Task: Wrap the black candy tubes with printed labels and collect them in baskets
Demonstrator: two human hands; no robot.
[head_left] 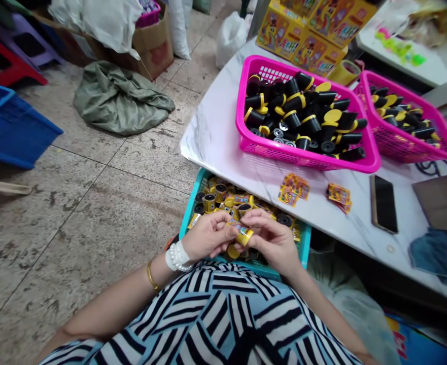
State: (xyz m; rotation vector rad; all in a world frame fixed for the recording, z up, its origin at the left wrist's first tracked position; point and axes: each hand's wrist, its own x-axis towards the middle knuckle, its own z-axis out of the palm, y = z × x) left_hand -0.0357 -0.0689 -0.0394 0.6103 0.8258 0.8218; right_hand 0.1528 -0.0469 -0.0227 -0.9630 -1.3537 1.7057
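Note:
My left hand [208, 235] and my right hand [272, 241] meet above a teal plastic basket [191, 198], both pinching a small cylinder wrapped in a yellow printed label [243, 232]. The basket beneath them holds a loose heap of black cylinders [210, 203], many with yellow labels. Some of that heap is hidden by my hands. A white pearl-like bracelet and a gold bangle sit on my left wrist.
A marble-topped table [223, 147] stands ahead, bearing magenta baskets [303, 165] of black-and-yellow cylinders, small label stacks [294, 189] and a phone [383, 204]. Yellow cartons [303, 35] stand behind them. A blue crate [13, 126] and a green sack [120, 101] lie on the tiled floor at left.

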